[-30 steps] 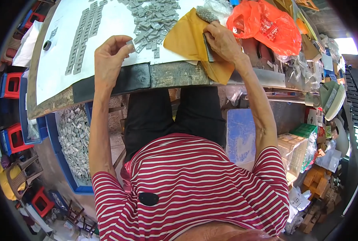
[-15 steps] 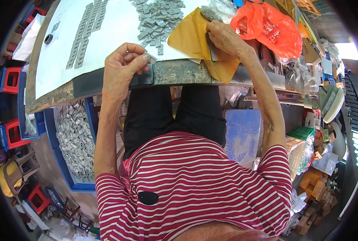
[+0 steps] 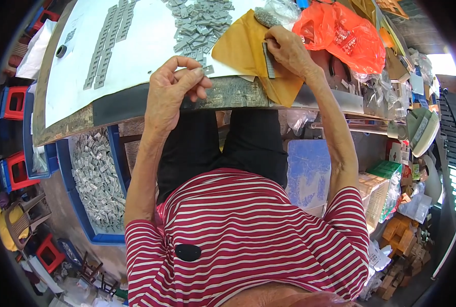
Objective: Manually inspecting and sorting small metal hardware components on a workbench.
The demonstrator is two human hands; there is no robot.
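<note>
My left hand [image 3: 177, 92] is closed in a pinch above the table's near edge. Its fingertips hold a small flat grey piece [image 3: 208, 69] that sticks out to the right. On the right, my right hand [image 3: 292, 53] rests over a yellow-brown sheet [image 3: 243, 46] with its fingers curled; whatever they grip is hidden. Just beside those fingers lies a narrow grey strip [image 3: 269, 62] on the sheet. Beyond it sits a heap of tiny grey bits [image 3: 267, 17]. A loose pile of flat grey pieces [image 3: 200, 25] lies ahead, between both hands.
Long rows of grey pieces [image 3: 105, 46] lie on the white table covering [image 3: 74, 97], with a black ring [image 3: 61, 51] further left. A red plastic bag [image 3: 340, 38] is at the right. Below the table, a blue bin [image 3: 90, 236] holds many more grey pieces [image 3: 97, 179].
My left hand has moved to the right with the grey piece, closer to my right hand. My right hand has shifted slightly right, and more of the grey strip shows.
</note>
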